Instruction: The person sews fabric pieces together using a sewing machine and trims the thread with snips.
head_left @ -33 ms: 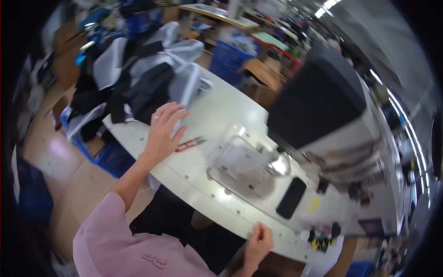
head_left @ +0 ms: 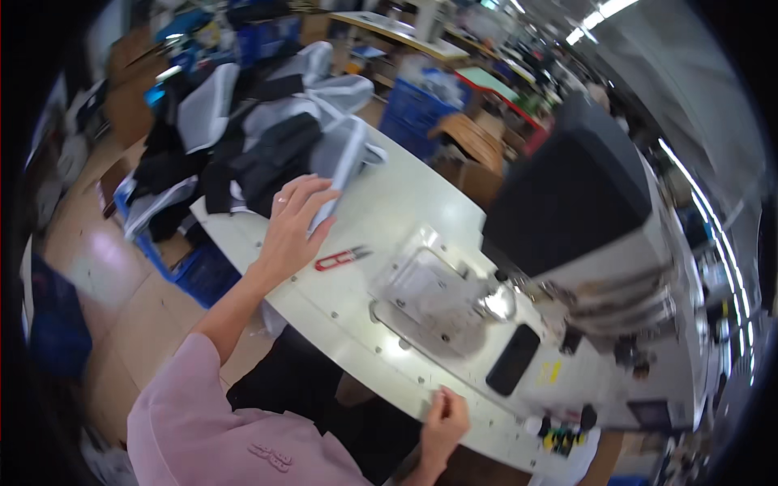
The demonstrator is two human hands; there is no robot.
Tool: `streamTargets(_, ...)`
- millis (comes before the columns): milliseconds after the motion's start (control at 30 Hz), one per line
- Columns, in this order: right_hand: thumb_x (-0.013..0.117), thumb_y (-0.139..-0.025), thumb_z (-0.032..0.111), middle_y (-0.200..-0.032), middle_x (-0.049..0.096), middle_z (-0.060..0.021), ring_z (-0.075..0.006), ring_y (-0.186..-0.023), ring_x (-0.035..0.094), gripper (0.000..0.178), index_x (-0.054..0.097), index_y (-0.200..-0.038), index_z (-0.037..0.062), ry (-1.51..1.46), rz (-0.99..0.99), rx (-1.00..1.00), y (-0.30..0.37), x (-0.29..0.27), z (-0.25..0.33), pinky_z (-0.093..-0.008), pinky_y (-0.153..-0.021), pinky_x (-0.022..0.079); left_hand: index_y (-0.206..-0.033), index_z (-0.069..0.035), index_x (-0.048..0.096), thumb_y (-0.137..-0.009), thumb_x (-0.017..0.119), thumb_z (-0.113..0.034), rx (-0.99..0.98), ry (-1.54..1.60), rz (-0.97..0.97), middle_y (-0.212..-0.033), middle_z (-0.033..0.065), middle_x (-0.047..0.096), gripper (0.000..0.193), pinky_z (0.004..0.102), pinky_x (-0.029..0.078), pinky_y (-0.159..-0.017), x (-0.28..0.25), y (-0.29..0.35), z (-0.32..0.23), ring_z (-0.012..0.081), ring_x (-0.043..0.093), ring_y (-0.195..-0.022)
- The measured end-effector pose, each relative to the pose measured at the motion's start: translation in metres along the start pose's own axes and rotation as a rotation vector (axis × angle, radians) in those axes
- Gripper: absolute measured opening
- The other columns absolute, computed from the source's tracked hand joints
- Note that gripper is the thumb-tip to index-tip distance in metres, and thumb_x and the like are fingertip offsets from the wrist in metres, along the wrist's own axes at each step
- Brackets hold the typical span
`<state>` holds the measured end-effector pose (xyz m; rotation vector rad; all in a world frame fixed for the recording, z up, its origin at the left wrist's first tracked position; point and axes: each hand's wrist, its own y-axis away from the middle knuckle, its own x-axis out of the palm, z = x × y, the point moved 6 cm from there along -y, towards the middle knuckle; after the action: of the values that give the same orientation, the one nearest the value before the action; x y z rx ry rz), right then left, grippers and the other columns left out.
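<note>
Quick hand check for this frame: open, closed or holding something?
Left hand: open, beside the grey-and-white cloth; contact can't be told.
Right hand: loosely curled; whether it holds anything small can't be told.

Head-worn fisheye, looking steeply down and forward

From above the pink shirt (head_left: 203, 425), the left camera of the pair takes in the left hand (head_left: 293, 231) and right hand (head_left: 446, 421) nearby and the white table (head_left: 405, 194) running aslant; the dark-topped machine (head_left: 575, 190) looms close at right, while the far room (head_left: 421, 117), bent toward the rim, seems slightly blurred.
</note>
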<state>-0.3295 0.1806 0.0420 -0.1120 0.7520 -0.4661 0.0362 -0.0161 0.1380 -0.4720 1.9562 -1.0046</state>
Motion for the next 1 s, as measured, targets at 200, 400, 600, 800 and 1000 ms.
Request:
streamTargets(200,0.073,-0.094,0.012,-0.08,0.069,-0.0096,-0.0217,-0.061,0.065,0.012,0.073,-0.097,0.0012,-0.062,0.051,-0.141,-0.028,0.073,0.037,-0.0316,-0.059,0.051,-0.145,-0.006,0.05,-0.084,0.08,-0.021,-0.166,-0.248,0.025,-0.149,0.0171,0.049,0.07,0.05,0.031,-0.117,-0.003,-0.032,0.075,0.0383,0.04,-0.143)
streamTargets(400,0.073,-0.094,0.01,-0.074,0.068,-0.0094,-0.0169,-0.056,0.063,0.008,0.073,-0.096,0.002,-0.136,-0.002,-0.078,-0.025,0.069,0.022,-0.0297,-0.055,0.049,-0.156,0.0,0.034,-0.09,0.073,-0.048,-0.343,-0.313,0.041,-0.161,0.0283,0.033,0.091,0.0619,0.023,-0.12,0.03,-0.026,0.145,0.046,0.03,-0.15)
streamTargets(600,0.074,-0.093,0.011,-0.068,0.067,-0.0078,-0.0167,-0.053,0.062,0.008,0.074,-0.095,0.0031,-0.089,-0.011,-0.088,-0.03,0.071,0.019,-0.0307,-0.053,0.049,-0.157,0.001,0.026,-0.082,0.075,-0.038,-0.564,-0.335,0.114,-0.153,0.028,0.038,0.097,0.073,0.022,-0.116,0.038,-0.045,0.169,0.0512,0.033,-0.145)
streamTargets(800,0.073,-0.096,0.012,-0.069,0.065,-0.0017,-0.0077,-0.056,0.058,0.01,0.074,-0.095,0.0021,-0.315,-0.01,0.016,-0.033,0.067,0.006,-0.0231,-0.054,0.045,-0.155,0.001,0.033,-0.084,0.067,-0.017,-0.092,0.081,-0.302,-0.143,0.025,0.042,0.081,0.0477,0.034,-0.117,-0.045,-0.088,0.083,0.0431,0.044,-0.134)
streamTargets(1000,0.063,-0.104,0.012,-0.067,0.054,0.0055,-0.0012,-0.057,0.046,0.014,0.071,-0.099,0.0015,-0.417,-0.258,0.051,-0.106,-0.007,-0.026,-0.0194,-0.051,0.033,-0.158,-0.004,0.032,-0.053,0.08,0.013,0.432,0.187,-0.067,-0.156,0.0174,0.04,0.117,0.045,0.036,-0.119,-0.046,-0.137,-0.028,0.0405,0.043,-0.139)
